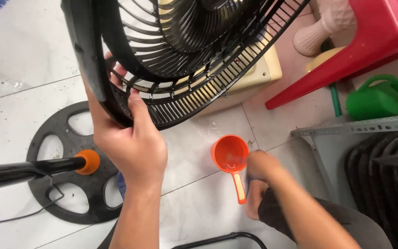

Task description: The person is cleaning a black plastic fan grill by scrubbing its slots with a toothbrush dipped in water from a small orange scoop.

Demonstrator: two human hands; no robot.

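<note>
A: Head view: my left hand (132,143) grips the rim of the black fan cage (180,60), tilted up over the floor. I think this is the washing step.

B: And the right hand (261,168)?

A: It's blurry, low by the orange scoop (230,157). Holding or not, I can't tell.

B: Next?

A: Probably scoop water, carefully. The fan stand (72,161), red stool (369,37) and green watering can (381,97) crowd around.
</note>
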